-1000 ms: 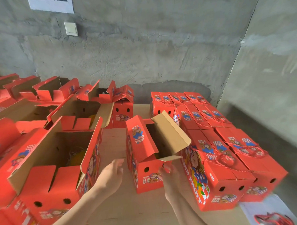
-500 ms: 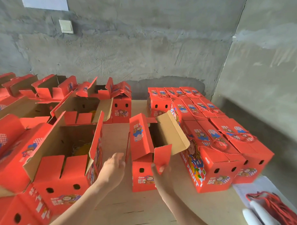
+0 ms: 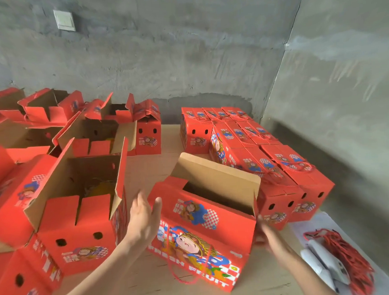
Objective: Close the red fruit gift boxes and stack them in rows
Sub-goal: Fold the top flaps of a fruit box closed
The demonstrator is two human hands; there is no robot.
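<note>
- Bare concrete walls (image 3: pixel 186 59) behind a wooden surface (image 3: pixel 156 168)
- Open box (image 3: pixel 201 231) near centre, long axis left-right, between both grips
- Left grip (image 3: pixel 145 217) open at its left end; right grip (image 3: pixel 267 235) at right end, hold unclear

Wall switch (image 3: pixel 64 20); red cords (image 3: pixel 356 261) bottom right.

I count two hands, left hand (image 3: pixel 145 217) and right hand (image 3: pixel 267 233), one cord bundle (image 3: pixel 347 259) and one wall switch (image 3: pixel 64 20); the red boxes (image 3: pixel 203 224) I can't tally.
</note>
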